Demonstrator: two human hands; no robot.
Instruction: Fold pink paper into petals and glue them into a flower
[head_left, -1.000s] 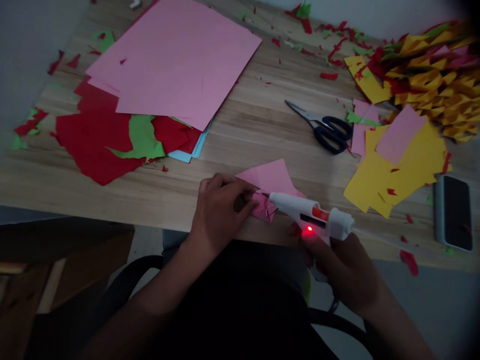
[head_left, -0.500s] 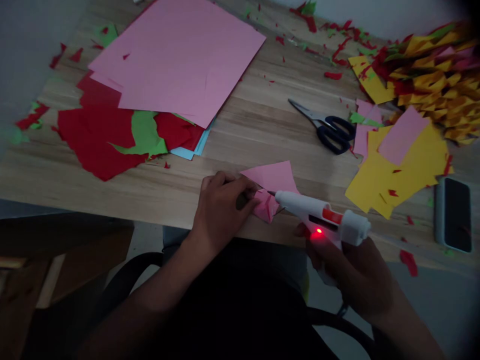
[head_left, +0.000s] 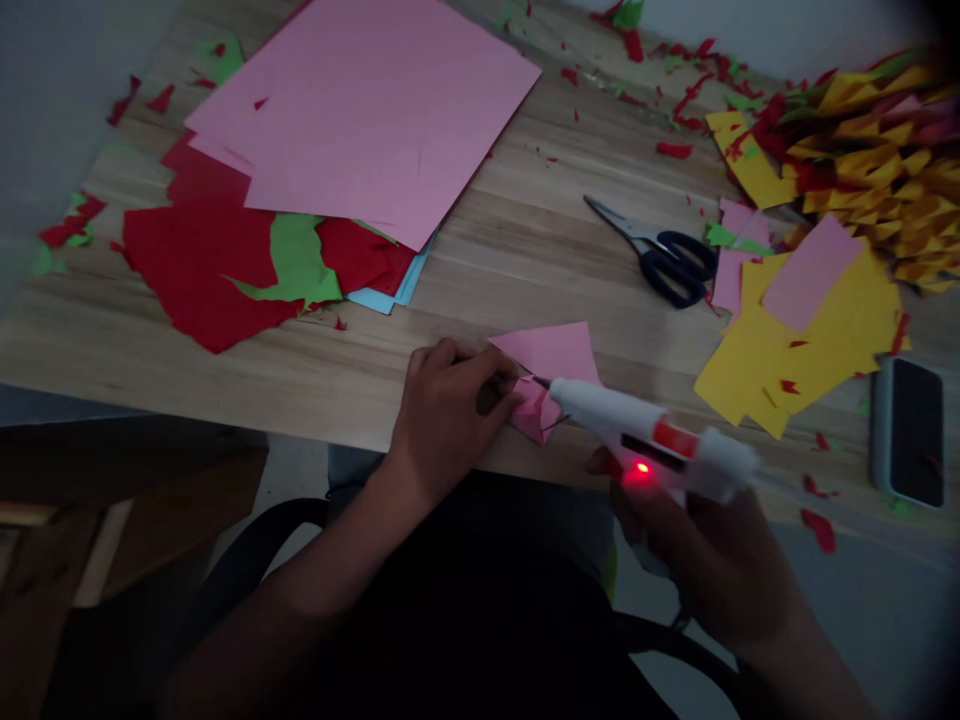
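Observation:
My left hand pinches a small folded pink paper near the table's front edge. In my right hand is a white hot glue gun, its red light glowing. The gun's nozzle tip meets or hovers just over the folded paper, close to my left fingertips; whether they touch I cannot tell. Just behind the folded piece lies a flat pink paper piece, partly covered by the gun's front end.
Pink sheets lie over red paper at the left. Scissors rest right of centre. Yellow paper, a phone and a heap of folded yellow paper occupy the right side. Red and green scraps are scattered around.
The glue gun's rear end has shifted slightly right and blurs, while its nozzle stays at the folded pink paper. My left hand keeps its hold. The whole view has shifted a little.

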